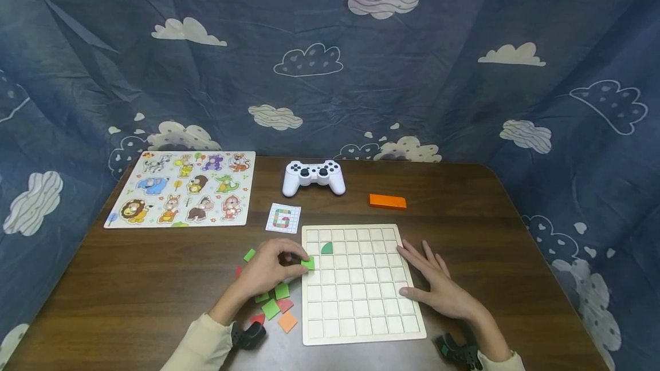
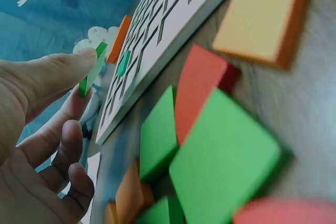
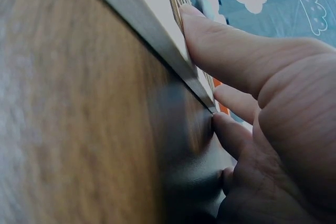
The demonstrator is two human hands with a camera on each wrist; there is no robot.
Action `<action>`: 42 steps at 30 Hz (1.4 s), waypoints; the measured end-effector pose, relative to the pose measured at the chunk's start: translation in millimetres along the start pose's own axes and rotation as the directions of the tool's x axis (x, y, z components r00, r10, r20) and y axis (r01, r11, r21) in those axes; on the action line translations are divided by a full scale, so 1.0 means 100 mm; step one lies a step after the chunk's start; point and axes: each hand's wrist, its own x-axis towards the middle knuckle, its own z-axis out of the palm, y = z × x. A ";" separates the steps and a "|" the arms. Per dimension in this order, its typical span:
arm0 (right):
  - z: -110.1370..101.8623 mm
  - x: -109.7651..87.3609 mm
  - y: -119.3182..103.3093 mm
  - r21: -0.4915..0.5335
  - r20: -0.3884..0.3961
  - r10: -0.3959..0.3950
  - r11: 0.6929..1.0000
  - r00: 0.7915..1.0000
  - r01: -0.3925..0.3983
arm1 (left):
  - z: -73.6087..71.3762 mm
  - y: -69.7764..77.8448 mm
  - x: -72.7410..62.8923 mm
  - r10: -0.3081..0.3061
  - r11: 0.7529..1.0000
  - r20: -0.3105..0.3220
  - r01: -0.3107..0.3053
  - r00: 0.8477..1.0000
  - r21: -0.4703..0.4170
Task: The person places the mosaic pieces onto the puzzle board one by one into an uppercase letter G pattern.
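My left hand pinches a light green square tile between thumb and index finger. It holds the tile over the left edge of a pale wooden grid board; in the left wrist view the green tile is tilted on edge. One dark green quarter-round piece sits in a cell near the board's upper left. At the board's right edge rests my right hand, fingers spread and loosely straight. The right wrist view has its thumb on the board's top and other fingertips along the side.
Left of the board lie loose pieces: several green squares, red curved pieces and an orange square. Behind are a pattern card, a white game controller, an orange block and an animal puzzle board.
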 end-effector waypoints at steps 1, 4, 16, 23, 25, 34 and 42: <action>0.00 0.00 0.00 -0.003 0.002 0.004 1.000 1.000 -0.004 | 0.01 0.01 0.02 -0.002 1.000 -0.003 0.002 1.000 -0.001; 0.00 0.00 0.00 -0.005 0.005 0.010 1.000 1.000 -0.010 | 0.06 0.03 0.07 -0.004 1.000 -0.007 0.004 1.000 0.004; 0.00 0.00 0.00 -0.002 0.007 0.007 1.000 1.000 -0.007 | 0.26 0.12 0.31 0.017 0.999 -0.033 -0.018 0.999 -0.034; -0.01 -0.01 -0.01 -0.007 0.000 -0.008 1.000 1.000 0.008 | 0.36 0.15 0.45 0.015 1.000 -0.050 -0.014 0.999 0.020; -0.01 -0.01 -0.01 -0.007 0.000 -0.013 1.000 1.000 0.013 | 0.38 0.17 0.48 0.015 0.999 -0.051 -0.013 0.999 0.035; -0.01 -0.01 -0.02 -0.007 0.007 0.001 1.000 1.000 -0.001 | 0.48 0.16 0.55 0.000 0.996 -0.096 0.009 0.995 0.087; -0.01 0.00 -0.01 -0.013 0.005 0.030 0.999 1.000 -0.030 | 0.54 0.17 0.58 -0.004 0.990 -0.133 0.023 0.991 0.140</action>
